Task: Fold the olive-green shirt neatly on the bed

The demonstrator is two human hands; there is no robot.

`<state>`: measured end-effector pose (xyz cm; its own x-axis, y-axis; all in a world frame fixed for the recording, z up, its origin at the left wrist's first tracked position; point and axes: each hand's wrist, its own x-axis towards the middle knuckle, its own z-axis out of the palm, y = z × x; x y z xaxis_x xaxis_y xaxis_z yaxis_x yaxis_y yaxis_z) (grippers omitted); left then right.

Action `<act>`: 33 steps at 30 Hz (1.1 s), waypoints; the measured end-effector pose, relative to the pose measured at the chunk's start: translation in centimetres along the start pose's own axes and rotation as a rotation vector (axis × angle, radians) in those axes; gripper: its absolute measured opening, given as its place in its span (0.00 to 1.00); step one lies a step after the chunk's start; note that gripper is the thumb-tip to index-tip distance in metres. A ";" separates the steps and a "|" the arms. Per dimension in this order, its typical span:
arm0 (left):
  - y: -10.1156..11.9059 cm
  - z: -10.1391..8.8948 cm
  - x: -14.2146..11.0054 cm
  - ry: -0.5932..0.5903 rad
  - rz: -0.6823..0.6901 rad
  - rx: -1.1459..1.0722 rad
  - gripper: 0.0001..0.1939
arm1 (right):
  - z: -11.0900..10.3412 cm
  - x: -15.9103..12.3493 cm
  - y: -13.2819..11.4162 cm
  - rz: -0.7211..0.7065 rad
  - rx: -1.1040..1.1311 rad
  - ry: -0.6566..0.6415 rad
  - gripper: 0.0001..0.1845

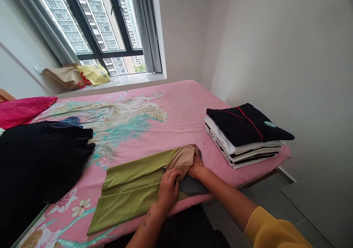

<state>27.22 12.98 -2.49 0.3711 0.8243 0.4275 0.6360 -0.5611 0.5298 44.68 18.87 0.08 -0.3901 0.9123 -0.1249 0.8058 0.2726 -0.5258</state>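
A green, tan and grey shirt (129,192) lies partly folded on the front edge of the bed, its straight green hem to the left. My left hand (168,189) rests on it with curled fingers, pinching the edge of the tan part. Just to the right, my right hand (196,166) grips the same tan cloth from its far side, with some fingers hidden by the fabric. Grey cloth shows beneath my right wrist.
Right of the shirt stands a stack of folded white and black clothes (237,154), topped by a black garment with red stripes (248,124). Dark clothes (41,159) lie heaped at left beside a red pillow (24,110). Bags (95,75) sit on the windowsill.
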 end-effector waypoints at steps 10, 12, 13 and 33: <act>0.0 0.1 -0.2 0.031 0.088 0.048 0.15 | 0.6 -0.4 1.5 0.311 -0.377 0.200 0.39; 0.0 0.1 -0.2 0.036 0.104 0.061 0.15 | 0.4 -0.3 1.7 0.348 -0.405 0.191 0.38; 0.0 0.1 -0.3 0.033 0.111 0.070 0.15 | 0.2 -0.4 1.8 0.370 -0.420 0.183 0.38; 2.8 0.1 5.7 0.122 -0.306 -0.175 0.06 | 1.6 -4.8 -0.3 0.035 -0.322 0.227 0.33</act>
<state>31.18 16.14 1.37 0.0915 0.9468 0.3084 0.5759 -0.3030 0.7593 45.62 13.93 -0.52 -0.2807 0.9572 0.0704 0.9294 0.2894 -0.2291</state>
